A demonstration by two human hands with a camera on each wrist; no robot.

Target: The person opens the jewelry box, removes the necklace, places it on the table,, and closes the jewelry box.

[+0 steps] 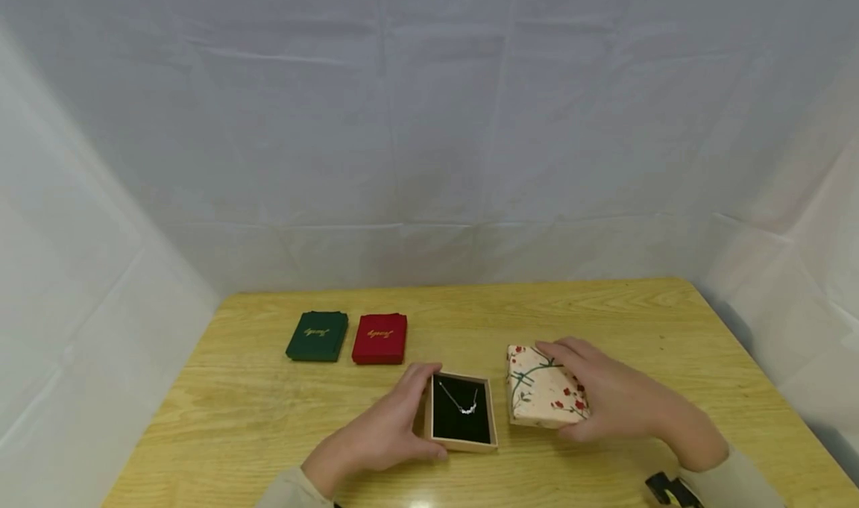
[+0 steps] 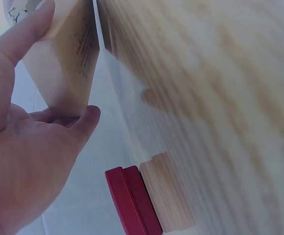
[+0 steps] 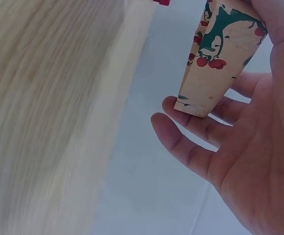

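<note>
My left hand grips a small open box base by its left side, thumb at the near edge and fingers at the far edge. Inside it, a silver necklace lies on a dark pad. Printing shows on the underside of the base in the left wrist view, so it is off the table. To its right, my right hand holds the cream lid with red blossoms and green branches, between thumb and fingers. The right wrist view shows this lid raised beside the table edge.
A dark green box and a red box, both with gold lettering, lie closed on the wooden table at the back left. White cloth hangs behind and at both sides. A black strap or device sits near my right wrist.
</note>
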